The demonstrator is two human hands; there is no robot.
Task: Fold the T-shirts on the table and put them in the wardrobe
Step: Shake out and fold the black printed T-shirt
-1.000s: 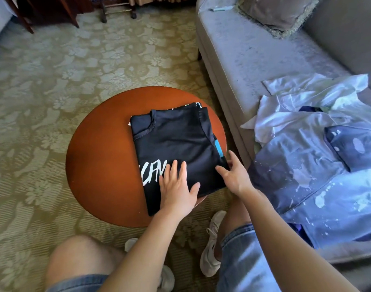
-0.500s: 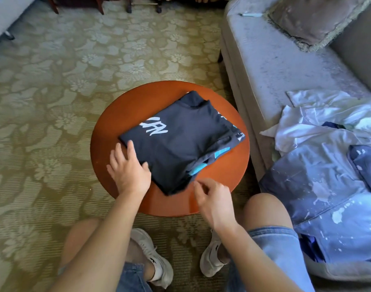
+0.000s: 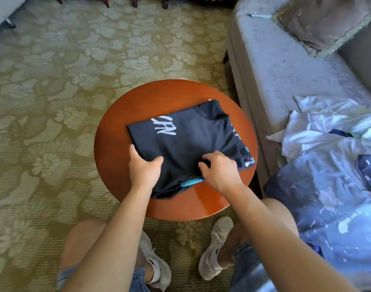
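View from above, looking down at a seated person's bare arms and knees. A round, glossy reddish-brown wooden tabletop stands on a green carpet patterned with pale flowers. A folded black T-shirt lies on the middle of the tabletop as a thick, slightly skewed rectangle, its collar toward the far right corner and white lettering showing on its upper face. A light blue strip of print peeks from the layers at the near edge. The left hand grips the shirt's near left edge, thumb on top and fingers wrapped over the side. The right hand holds the near edge further right, fingers curled down into the fabric just beside the blue strip. Below the tabletop are two pale sneakers and the hems of denim shorts. To the right, close beside the tabletop, stands a grey sofa. On its seat lies a loose heap of clothes, white and paint-splattered blue, and a fringed cushion rests at the far end.
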